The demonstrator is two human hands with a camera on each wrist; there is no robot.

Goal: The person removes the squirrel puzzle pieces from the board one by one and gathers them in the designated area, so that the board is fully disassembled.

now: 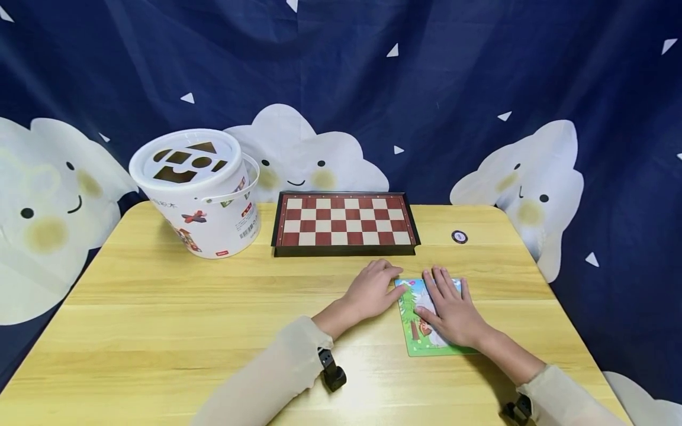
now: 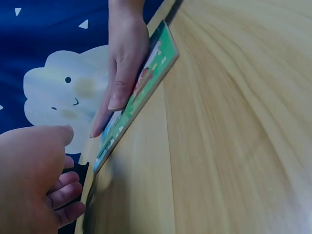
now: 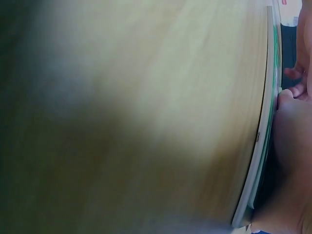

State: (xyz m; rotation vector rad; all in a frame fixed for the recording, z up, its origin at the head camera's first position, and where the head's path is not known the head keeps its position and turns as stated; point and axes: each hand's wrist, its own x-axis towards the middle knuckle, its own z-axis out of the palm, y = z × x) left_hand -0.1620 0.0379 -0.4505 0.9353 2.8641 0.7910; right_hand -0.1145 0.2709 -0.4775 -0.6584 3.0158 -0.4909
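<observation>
A thin picture board, like a child's tray puzzle, lies flat on the right half of the table. Its picture has a green border, a tree and a white figure. My right hand rests palm down on it with fingers spread, hiding much of the picture. Beside the board's upper left corner is my left hand, its fingers loosely bent and holding nothing. In the left wrist view, the left hand appears apart from the board. The right wrist view catches the board's edge under the right hand.
A red and white checkered game board in a black frame stands at the table's back. Left of it is a white lidded bucket with shaped holes and a handle. A small dark round chip lies at the back right of the wooden table.
</observation>
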